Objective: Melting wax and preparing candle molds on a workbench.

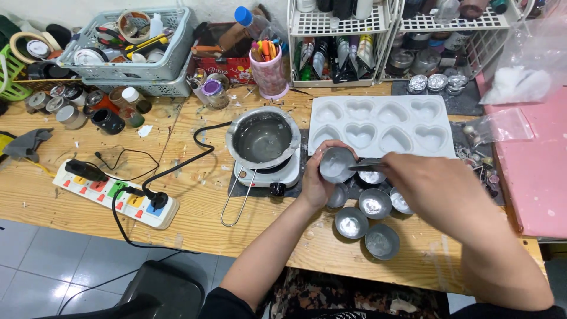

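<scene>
Holding a small round metal cup tilted above the tabletop, the left hand wraps its fingers around the cup's rim and back, while the right hand pinches a thin dark tool whose tip reaches to the cup's edge. Just below and between the hands lie further metal cups of the same kind, clustered near the tabletop's front edge, some with pale shiny contents. Behind the hands rests a white mould tray with heart-shaped cavities. Left of the held cup, a steel melting pot with a wire handle sits on a small white hot plate; its black cord runs to a multi-socket power strip with coloured switches. Farther back stand a pink cup of pens, a grey plastic basket of tools and tape, small jars, and white wire racks of bottles. A pink surface borders the right side.
</scene>
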